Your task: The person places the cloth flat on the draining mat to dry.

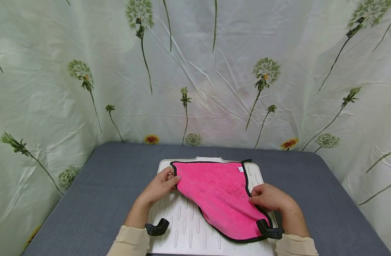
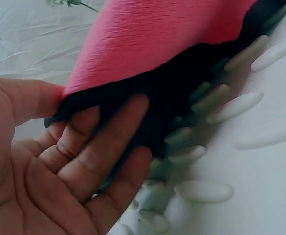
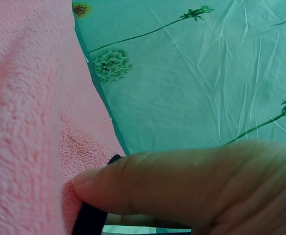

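A bright pink towel (image 1: pixel 214 185) with black edging lies partly lifted over a white ribbed tray (image 1: pixel 189 234). My left hand (image 1: pixel 165 184) pinches its left edge between thumb and fingers; in the left wrist view the thumb is on the pink face and the fingers are behind the dark trim. On the other side my right hand (image 1: pixel 272 197) pinches the right edge, thumb on top of the pile in the right wrist view. Between the hands the towel sags in soft folds, its lower black border curving toward the tray's near right part. A white label (image 1: pixel 240 169) shows near its top right corner.
The tray rests on a table with a dark grey cloth (image 1: pixel 118 170). Behind and to both sides hangs a pale curtain (image 1: pixel 214 89) printed with dandelions. A black band with a curved piece (image 1: pixel 157 227) is on each wrist.
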### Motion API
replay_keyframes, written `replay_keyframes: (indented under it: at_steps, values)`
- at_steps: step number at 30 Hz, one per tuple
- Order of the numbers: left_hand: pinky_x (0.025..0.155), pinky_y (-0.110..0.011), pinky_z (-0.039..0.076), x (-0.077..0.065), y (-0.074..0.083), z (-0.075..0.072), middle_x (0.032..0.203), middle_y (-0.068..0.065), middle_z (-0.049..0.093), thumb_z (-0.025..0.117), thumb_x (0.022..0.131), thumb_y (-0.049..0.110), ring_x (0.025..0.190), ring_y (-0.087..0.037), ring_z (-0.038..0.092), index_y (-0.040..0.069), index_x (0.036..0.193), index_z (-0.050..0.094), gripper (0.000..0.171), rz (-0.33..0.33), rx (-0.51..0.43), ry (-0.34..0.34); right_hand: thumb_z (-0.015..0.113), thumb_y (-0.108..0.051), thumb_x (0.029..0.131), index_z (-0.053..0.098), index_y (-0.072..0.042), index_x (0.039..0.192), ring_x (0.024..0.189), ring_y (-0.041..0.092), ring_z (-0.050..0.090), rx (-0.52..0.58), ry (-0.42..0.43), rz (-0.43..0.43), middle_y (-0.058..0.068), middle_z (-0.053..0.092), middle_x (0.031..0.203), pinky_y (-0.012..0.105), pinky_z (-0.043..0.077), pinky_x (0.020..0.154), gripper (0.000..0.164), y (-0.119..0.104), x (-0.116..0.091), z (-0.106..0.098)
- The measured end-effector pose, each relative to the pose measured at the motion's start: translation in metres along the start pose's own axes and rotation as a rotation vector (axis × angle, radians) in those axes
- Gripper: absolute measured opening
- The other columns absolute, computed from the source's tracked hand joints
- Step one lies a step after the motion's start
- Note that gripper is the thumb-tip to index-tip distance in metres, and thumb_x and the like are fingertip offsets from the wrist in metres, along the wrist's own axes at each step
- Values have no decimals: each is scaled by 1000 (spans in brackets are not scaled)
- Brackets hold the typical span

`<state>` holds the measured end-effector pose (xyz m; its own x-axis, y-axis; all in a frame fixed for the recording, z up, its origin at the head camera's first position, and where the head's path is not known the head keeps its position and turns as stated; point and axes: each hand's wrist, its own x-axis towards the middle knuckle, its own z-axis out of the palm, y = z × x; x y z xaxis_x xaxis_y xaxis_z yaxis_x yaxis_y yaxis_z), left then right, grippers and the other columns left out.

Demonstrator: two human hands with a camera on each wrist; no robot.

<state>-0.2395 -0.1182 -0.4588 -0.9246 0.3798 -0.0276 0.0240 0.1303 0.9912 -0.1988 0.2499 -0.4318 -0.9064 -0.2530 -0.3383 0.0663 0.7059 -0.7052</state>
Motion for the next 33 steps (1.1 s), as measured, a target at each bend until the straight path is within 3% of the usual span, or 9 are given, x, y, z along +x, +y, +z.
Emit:
replay_keyframes:
  at_steps: [4,13,21,26,29,33]
  values:
    - [57,-28,41,0,0,1,68,-2,52,53,95,20,60,-13,47,2,97,42,21,-17,-3,21,65,-13,81,58,-6,71,48,12,45,2,-1,10,0,48,54,28,41,46,14,-1,-1,0]
    - [57,-33,46,-1,4,4,75,-7,60,46,98,22,62,-13,56,2,106,37,24,-47,-40,25,65,-13,81,58,-7,70,48,12,44,-2,-9,23,0,48,53,26,39,45,14,-2,-1,0]
    - [48,-23,37,-1,1,5,67,-3,54,45,99,27,52,-10,47,5,106,38,24,-69,-2,34,65,-13,81,56,-7,68,48,11,41,11,-24,50,-1,45,53,25,35,45,16,-2,0,1]
    - [55,-27,43,-4,3,2,70,-5,55,42,99,24,59,-13,54,6,103,36,20,-124,13,11,65,-13,80,57,-7,67,47,11,42,-27,-18,29,-1,47,52,25,35,45,17,-3,-2,-1]
    - [51,-27,39,-8,5,-1,63,-3,48,42,98,23,54,-13,49,6,98,35,18,-174,50,5,65,-14,79,57,-7,64,46,12,45,-66,-12,29,0,50,51,26,37,44,18,-2,-3,-2]
    - [47,-28,43,-12,4,-7,62,-5,52,44,97,21,53,-13,53,5,98,32,20,-222,27,-8,64,-11,78,57,-5,61,44,12,49,-94,3,86,3,54,49,26,38,43,19,0,-6,-1]
